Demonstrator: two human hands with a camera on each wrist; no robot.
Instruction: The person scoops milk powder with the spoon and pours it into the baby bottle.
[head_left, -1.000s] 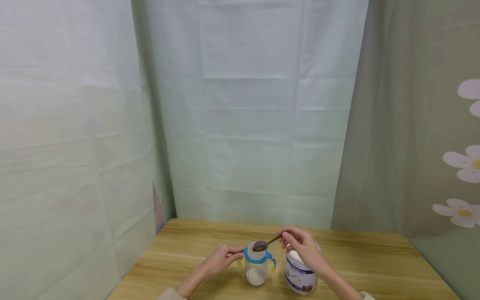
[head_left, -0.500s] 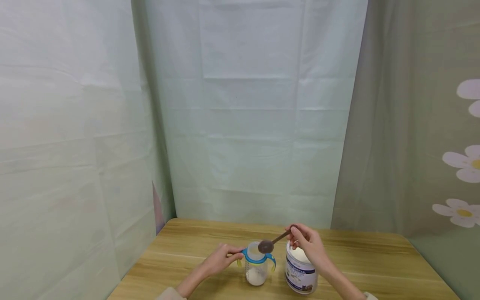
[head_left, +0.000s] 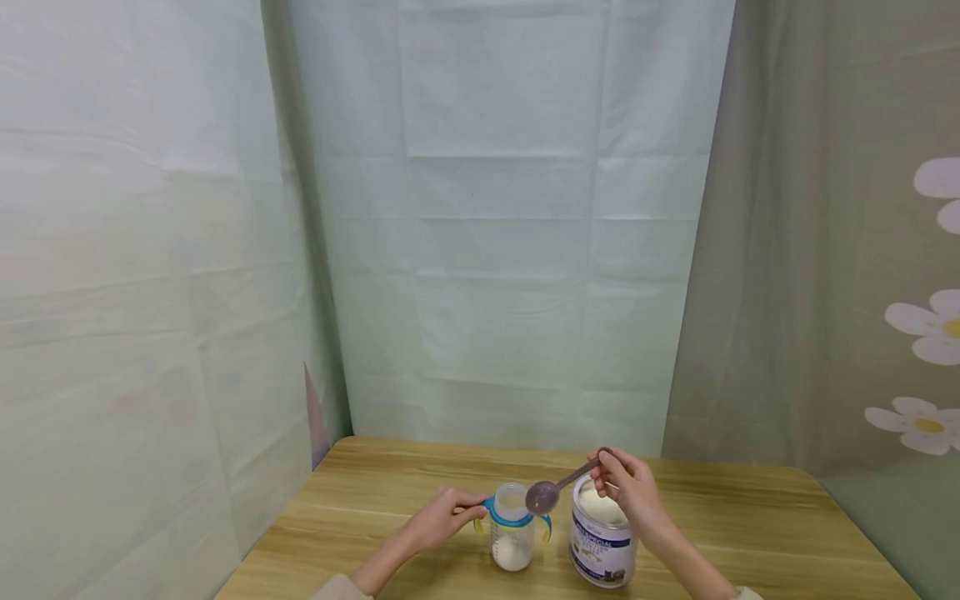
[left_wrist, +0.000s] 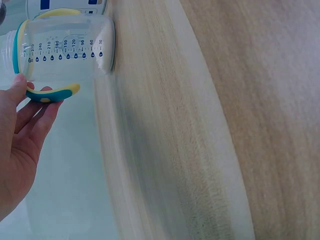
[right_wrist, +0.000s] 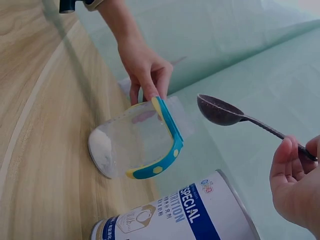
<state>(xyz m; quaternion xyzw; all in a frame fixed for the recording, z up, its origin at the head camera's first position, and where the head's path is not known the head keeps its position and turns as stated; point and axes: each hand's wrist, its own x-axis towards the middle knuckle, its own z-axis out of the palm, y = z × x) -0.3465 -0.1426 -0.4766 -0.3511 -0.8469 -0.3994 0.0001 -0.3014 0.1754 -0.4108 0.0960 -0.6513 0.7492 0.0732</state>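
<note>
A clear baby bottle with a scale of marks stands upright and uncapped on the table, white powder at its bottom. My left hand pinches one of its blue-and-yellow handles between thumb and fingers. By its handle end, my right hand holds a dark measuring spoon. The spoon's bowl hangs beside the bottle's mouth, apart from it, with only a trace of powder showing. Below my right hand is a milk powder can, open at the top, with pale powder inside.
The wooden table has rounded far corners. Pale green cloth hangs behind it and along both sides, with printed white flowers at the right. The can stands a short way right of the bottle.
My right hand has moved right, carrying the spoon from over the bottle's mouth to beside it, and the bowl has turned upward. My left hand and the bottle have stayed in place.
</note>
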